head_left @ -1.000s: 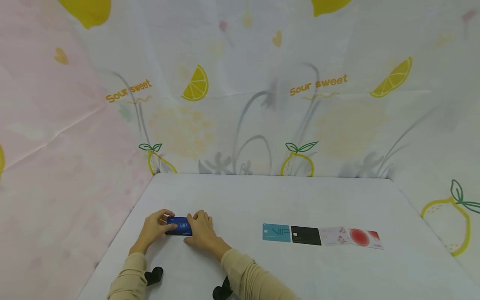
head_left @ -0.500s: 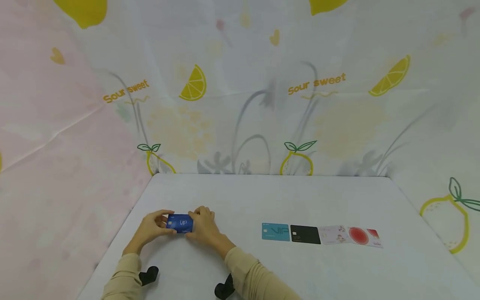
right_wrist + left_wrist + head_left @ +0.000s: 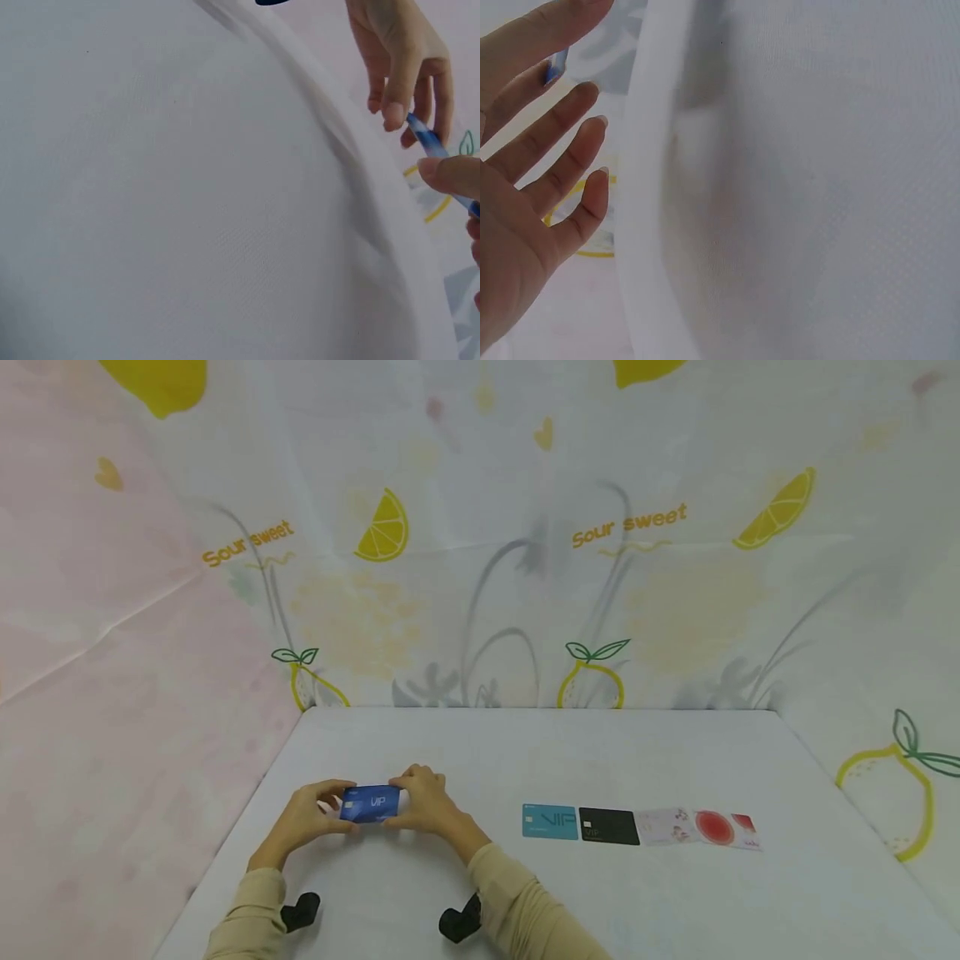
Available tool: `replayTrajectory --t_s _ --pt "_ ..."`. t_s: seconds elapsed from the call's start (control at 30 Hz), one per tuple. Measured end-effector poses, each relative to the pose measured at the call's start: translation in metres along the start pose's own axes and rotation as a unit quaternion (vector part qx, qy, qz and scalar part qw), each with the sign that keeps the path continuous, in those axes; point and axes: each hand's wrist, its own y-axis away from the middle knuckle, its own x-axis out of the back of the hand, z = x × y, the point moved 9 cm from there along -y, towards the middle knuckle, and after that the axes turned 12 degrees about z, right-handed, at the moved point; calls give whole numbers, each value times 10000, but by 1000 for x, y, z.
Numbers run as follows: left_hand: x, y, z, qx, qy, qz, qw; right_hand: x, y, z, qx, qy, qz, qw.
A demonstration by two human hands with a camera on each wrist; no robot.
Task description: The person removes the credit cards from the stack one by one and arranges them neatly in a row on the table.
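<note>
A blue card [image 3: 370, 804] with "VIP" lettering is held up above the table between both hands. My left hand [image 3: 303, 817] has its index finger at the card's upper left corner and the thumb at the lower edge. From the right, my right hand [image 3: 433, 802] grips the card's other end, index finger on top and thumb below. A pale strip shows between the blue face and the right hand. The right wrist view shows the card [image 3: 427, 137] edge-on, under the right thumb [image 3: 450, 176]. In the left wrist view, the left hand's [image 3: 525, 202] other fingers are spread.
On the white table [image 3: 637, 760], right of the hands, lie a teal card [image 3: 550, 822], a black card [image 3: 610, 827], a pale pink card [image 3: 663, 826] and a card with a red circle [image 3: 714, 828], in a row. A lemon-print cloth [image 3: 450, 610] hangs behind.
The blue card has risen off the table, tilted up toward the camera and moved slightly right. The right hand moved right and up with it. The row of cards stayed put.
</note>
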Motion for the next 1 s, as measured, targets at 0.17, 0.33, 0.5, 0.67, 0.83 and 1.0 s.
replayTrajectory --t_s 0.17,0.33,0.5,0.67,0.83,1.0 --pt "-1 0 7 -86 167 63 9998 2 4 9 -105 -342 120 9993" --pt "-3 -3 11 -116 370 34 9992 7 5 14 -147 -568 244 9980" --pt "-7 -4 14 75 558 -134 9983 14 6 15 -181 -663 350 9970" --pt "-9 -5 17 258 760 -195 9966 19 8 18 -235 -736 409 9962" --pt "-13 -7 20 199 746 -192 9968 22 11 22 -327 -909 476 9942" --pt "-18 -9 21 158 707 -236 9971 27 14 25 -347 -1010 548 9928"
